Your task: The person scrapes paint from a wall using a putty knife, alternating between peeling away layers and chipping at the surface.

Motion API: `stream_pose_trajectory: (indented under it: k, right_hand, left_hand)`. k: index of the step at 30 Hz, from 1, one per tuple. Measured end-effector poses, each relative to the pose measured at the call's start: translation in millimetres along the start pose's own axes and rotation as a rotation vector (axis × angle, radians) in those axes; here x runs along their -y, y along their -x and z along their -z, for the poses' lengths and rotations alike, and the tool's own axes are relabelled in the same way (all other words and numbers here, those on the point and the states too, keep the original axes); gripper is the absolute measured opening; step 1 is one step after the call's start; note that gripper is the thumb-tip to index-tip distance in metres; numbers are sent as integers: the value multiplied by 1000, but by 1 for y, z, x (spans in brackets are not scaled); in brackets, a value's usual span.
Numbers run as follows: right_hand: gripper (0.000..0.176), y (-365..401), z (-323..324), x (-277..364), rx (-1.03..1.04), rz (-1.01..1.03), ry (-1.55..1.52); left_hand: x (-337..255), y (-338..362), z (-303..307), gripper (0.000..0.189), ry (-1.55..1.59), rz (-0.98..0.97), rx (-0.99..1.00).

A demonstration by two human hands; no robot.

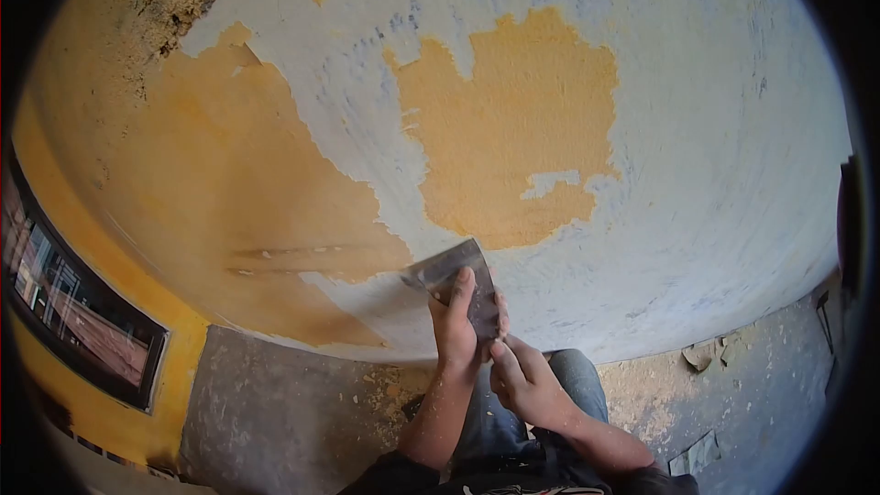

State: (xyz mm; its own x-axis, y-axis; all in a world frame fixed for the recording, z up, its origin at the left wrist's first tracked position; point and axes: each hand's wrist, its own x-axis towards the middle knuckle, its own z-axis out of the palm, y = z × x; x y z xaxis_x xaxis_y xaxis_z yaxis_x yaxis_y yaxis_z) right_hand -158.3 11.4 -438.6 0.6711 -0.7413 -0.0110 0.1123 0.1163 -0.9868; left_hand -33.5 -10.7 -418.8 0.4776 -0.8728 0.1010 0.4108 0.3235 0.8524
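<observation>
A dark, flat, wide-bladed scraper (449, 268) is in front of the wall, low in the middle of the view. My left hand (456, 321) is wrapped round its blade, thumb lying on the upper face. My right hand (524, 380) is closed at the scraper's lower end, just right of and below my left hand; its fingers partly hide what they hold. Behind them the wall (697, 174) shows pale bare surface with ragged patches of yellow paint (513, 119), (266, 174).
A dark-framed window (82, 312) is in the yellow wall at the left. Below lies the grey floor (266, 403), strewn with paint flakes. Peeled pieces (698, 455) lie at the lower right. My knees in jeans (577, 380) are beneath the hands. Rough plaster (137, 18) shows at the upper left.
</observation>
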Motion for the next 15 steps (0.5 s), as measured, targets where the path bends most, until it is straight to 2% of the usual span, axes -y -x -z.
stream_pose_trajectory:
  k: [3,4,9,11,12,13,15]
  right_hand:
    - [32,-17,-1,23,21,10,30]
    - [33,-9,-2,28,4,21,82]
    - [31,-8,3,6,17,69,20]
    - [32,-17,-2,29,15,13,41]
    - [33,-12,-3,30,8,56,105]
    - [33,-6,-3,27,9,75,115]
    - [33,10,0,13,-47,-4,138]
  left_hand:
    - [-12,-12,-3,43,95,-25,-57]
    - [-15,-7,-2,42,89,22,-56]
    - [-4,-4,-3,43,10,24,-14]
    - [-18,-13,-8,39,101,-55,-45]
    - [-22,-8,-7,39,113,13,-56]
    - [-18,-5,-5,39,119,-4,-43]
    - [0,3,2,42,35,40,-3]
